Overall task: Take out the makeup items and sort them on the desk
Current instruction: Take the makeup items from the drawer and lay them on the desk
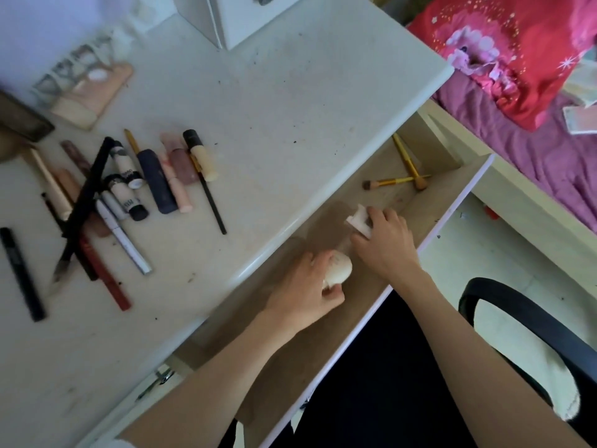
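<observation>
Makeup items (151, 185) lie in a loose cluster on the left part of the white desk (290, 101): tubes, pencils, brushes and pens, several crossing one another, with a pale palette (93, 88) further back. The desk top is speckled with dark marks. Below its front edge an open drawer (361, 279) with a brown bottom holds two gold-handled brushes (403, 176) crossed at its far end. Inside the drawer, the left hand (303, 292) curls its fingers round a rounded pale bottle (339, 268), and the right hand (384, 244) grips a small white block-shaped item (357, 219) with bent fingers. A white box (232, 17) stands at the back of the desk. To the right is a bed (529, 130) with purple sheet and a red-pink printed pillow (504, 50); a black chair arm (529, 324) shows lower right.
</observation>
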A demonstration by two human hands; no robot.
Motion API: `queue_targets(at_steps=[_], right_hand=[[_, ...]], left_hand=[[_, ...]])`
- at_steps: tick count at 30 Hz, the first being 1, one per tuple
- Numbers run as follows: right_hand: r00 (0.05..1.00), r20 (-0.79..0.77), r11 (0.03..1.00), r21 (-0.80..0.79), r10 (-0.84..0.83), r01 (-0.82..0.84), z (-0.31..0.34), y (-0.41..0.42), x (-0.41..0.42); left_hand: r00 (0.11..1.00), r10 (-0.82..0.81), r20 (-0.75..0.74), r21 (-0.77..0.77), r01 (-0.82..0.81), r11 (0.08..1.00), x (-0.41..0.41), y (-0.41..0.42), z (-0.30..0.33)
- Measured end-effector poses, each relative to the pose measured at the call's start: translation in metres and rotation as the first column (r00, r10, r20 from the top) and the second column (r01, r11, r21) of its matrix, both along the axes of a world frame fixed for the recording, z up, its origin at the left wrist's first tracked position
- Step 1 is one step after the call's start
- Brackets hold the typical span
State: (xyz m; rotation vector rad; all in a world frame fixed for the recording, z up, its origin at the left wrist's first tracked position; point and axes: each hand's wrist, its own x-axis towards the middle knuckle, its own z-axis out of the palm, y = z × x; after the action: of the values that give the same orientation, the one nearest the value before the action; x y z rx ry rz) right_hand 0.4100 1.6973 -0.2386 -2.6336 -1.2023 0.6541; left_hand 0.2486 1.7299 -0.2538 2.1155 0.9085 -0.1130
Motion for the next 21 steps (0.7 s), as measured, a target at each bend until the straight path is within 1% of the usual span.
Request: queue_targets(at_steps=[3,5,7,9,11,13,15,18,21], right_hand=[[0.981,-0.162,0.973,0.185,-0.110,0.139,0.025,-0.007,-0.021],[0.961,-0.234,0.945,0.254,-0.145,0.205,0.040,-0.005,-0.037],[0.950,-0.292,0.932,0.303,-0.108,0.199,0.051,0.003,-0.052],[0.943,-0.326,0.938,0.298,-0.072,0.175,0.058,0.018,-0.070],[0.951,-0.301,0.943,0.293,-0.063,0.156,0.063,0.033,-0.090],[0.970,-0.237,0.933,0.330,-0.063,0.141,0.068,0.046,-0.111],[0.986,-0.160,0.926,0.365,-0.038,0.095,0.072,0.058,-0.129],[0.992,-0.130,0.931,0.362,0.004,0.044,0.076,0.078,-0.154],[0.989,-0.113,0.916,0.398,0.096,-0.044,0.081,0.092,-0.183]], left_hand=[[0.998,0.022,0.051,-0.004,-0.022,1.000,-0.027,-0.006,0.028],[0.996,0.044,0.078,-0.009,-0.044,0.999,-0.045,-0.004,0.044],[0.989,0.084,0.122,-0.058,-0.077,0.995,-0.064,0.008,0.060],[0.973,0.164,0.165,-0.103,-0.148,0.984,-0.083,0.023,0.076],[0.923,0.322,0.212,-0.126,-0.300,0.945,-0.103,0.039,0.092],[0.827,0.496,0.263,-0.186,-0.461,0.868,-0.122,0.058,0.107],[0.756,0.595,0.271,-0.195,-0.562,0.803,-0.142,0.080,0.118],[0.678,0.681,0.277,-0.105,-0.683,0.722,-0.178,0.112,0.126],[0.604,0.738,0.300,0.064,-0.785,0.616,-0.216,0.140,0.128]])
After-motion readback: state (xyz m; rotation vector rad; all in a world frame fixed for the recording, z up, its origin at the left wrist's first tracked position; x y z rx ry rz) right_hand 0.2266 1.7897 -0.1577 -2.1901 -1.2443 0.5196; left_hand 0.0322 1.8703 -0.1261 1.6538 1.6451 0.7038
